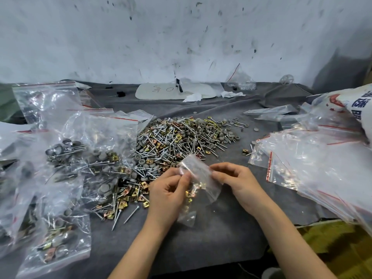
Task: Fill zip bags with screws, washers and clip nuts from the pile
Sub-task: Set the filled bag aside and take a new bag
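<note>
- Head view: 2 bare hands meet over the wrinkled grey cloth (221, 242) and share a small clear plastic zip bag (198, 174).
- The left hand (169, 192) pinches the bag's left edge between thumb and fingertips. The right hand (237, 182) pinches the opposite edge, its fingers curled in.
- The bag hangs between them, its long axis running roughly from the far side back toward the person. A few brass-coloured clip nuts (192, 191) lie inside. I cannot tell whether its mouth is open.
- The loose pile of silver screws, grey round washers and brass clip nuts (175, 141) lies just beyond the hands and to their left. Its near edge is beside the left hand, so that hand looks better placed to scoop.
- Filled clear bags (96, 158) lie to the left, and a stack of flat empty red-striped zip bags (314, 164) to the right, nearer the right hand.
</note>
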Available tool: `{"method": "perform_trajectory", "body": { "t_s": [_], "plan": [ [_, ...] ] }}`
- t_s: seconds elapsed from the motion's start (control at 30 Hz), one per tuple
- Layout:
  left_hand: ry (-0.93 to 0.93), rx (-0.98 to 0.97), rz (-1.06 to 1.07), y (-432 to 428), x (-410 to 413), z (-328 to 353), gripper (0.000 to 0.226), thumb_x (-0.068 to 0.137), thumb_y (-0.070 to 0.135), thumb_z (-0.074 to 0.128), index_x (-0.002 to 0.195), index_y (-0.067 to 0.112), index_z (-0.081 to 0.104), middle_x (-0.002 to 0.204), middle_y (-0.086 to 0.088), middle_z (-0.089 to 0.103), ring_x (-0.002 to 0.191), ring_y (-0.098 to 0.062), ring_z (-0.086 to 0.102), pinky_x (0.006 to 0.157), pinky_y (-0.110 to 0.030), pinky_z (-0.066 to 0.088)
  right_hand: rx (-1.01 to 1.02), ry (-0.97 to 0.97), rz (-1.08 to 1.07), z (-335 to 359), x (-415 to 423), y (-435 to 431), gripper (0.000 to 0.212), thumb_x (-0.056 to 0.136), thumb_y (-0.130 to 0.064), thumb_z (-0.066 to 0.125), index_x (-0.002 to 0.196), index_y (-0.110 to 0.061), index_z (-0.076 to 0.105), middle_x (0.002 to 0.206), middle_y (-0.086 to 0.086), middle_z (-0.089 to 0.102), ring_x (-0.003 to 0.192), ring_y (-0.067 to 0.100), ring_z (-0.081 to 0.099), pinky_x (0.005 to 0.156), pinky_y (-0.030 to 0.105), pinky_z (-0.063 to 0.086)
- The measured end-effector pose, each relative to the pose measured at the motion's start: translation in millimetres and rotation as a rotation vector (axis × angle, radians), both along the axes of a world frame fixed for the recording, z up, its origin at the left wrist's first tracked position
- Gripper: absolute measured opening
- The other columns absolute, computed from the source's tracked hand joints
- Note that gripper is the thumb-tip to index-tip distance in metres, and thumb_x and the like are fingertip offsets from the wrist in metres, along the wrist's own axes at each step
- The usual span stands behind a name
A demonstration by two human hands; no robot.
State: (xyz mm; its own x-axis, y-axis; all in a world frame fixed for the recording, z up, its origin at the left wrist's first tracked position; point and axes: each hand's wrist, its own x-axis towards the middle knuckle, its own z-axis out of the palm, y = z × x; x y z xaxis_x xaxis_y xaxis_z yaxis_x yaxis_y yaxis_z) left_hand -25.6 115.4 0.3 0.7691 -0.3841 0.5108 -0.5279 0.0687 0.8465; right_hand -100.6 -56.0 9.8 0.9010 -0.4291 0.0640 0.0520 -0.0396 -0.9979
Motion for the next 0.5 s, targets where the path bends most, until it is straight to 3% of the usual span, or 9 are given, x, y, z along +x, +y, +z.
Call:
{"method": "perform_trajectory", "body": {
  "t_s": [0.1,0.2,0.27,0.33,0.5],
  "plan": [
    [0.071,-0.008,0.105,-0.6,3.8,0.1,0.039,0.088,-0.003,0.064,0.054,0.003,0.045,0.073,0.0,0.067,0.067,-0.006,0.067,0.059,-0.019,0.049,0.17,-0.008,-0.036,2.5,-2.4,-5.5,0.02,0.06,-0.024,0.075,0.078,-0.016,0.077,0.075,0.002,0.071,0.071,0.009,0.063,0.068,0.018,0.052],
    [0.102,-0.007,0.176,-0.4,5.3,3.1,0.029,0.089,-0.002,0.061,0.071,0.016,0.047,0.083,0.003,0.066,0.072,-0.017,0.067,0.064,-0.034,0.056,0.204,0.006,-0.058,7.3,-6.6,-7.4,0.005,0.067,-0.019,0.072,0.071,-0.018,0.076,0.065,-0.003,0.066,0.063,0.006,0.059,0.061,0.015,0.049],
    [-0.028,0.017,0.264,0.2,4.8,3.3,0.02,0.09,0.006,0.06,0.086,0.023,0.051,0.091,0.003,0.061,0.083,-0.017,0.061,0.075,-0.037,0.053,0.134,0.032,-0.076,6.5,-8.5,-5.6,0.013,0.078,-0.009,0.069,0.068,-0.015,0.074,0.061,-0.005,0.063,0.059,0.004,0.054,0.06,0.017,0.044],
    [-0.23,0.022,0.303,0.7,4.0,2.5,0.011,0.089,0.018,0.055,0.1,0.02,0.054,0.103,0.002,0.057,0.096,-0.012,0.055,0.086,-0.032,0.047,0.068,0.055,-0.085,5.7,-9.8,-0.5,0.018,0.083,-0.003,0.066,0.069,-0.013,0.07,0.058,-0.007,0.061,0.056,0.002,0.051,0.059,0.017,0.04],
    [-0.674,0.241,0.2,-5.8,2.4,-0.7,0.032,0.089,0.027,0.057,0.12,0.029,0.061,0.128,0.001,0.054,0.124,-0.021,0.045,0.101,-0.038,0.036,-0.033,0.037,-0.067,7.2,-8.2,18.5,0.017,0.083,-0.002,0.067,0.071,-0.014,0.067,0.06,-0.004,0.061,0.06,0.008,0.052,0.061,0.02,0.044]
  ]
}}
